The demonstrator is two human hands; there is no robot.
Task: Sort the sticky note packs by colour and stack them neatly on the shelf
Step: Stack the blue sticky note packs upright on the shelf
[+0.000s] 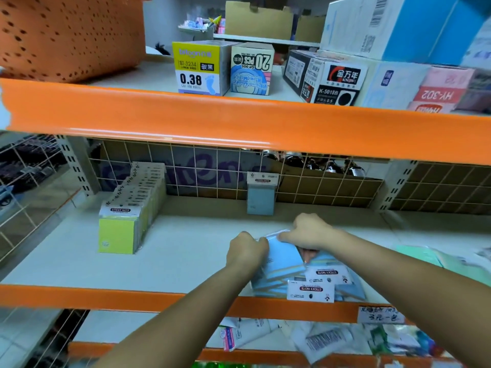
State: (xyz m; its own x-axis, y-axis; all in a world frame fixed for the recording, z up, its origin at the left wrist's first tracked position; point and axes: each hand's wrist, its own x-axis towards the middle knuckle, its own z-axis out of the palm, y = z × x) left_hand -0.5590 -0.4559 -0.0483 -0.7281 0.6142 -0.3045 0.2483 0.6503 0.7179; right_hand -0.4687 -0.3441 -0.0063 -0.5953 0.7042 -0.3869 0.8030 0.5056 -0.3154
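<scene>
A loose bundle of blue sticky note packs (284,264) lies near the front edge of the middle shelf (186,261). My left hand (245,252) grips its left side, and my right hand (309,231) grips its far top edge. A tidy row of yellow-green packs (125,229) stands upright at the shelf's left. One blue pack (261,197) leans upright against the wire grid at the back. Pale green packs (425,257) lie blurred at the right.
An orange beam (239,123) of the upper shelf hangs just above the work space, carrying pen boxes (199,67) and an orange basket (69,35). A wire grid (212,171) closes the back. A handwritten price label (380,314) sits on the front beam.
</scene>
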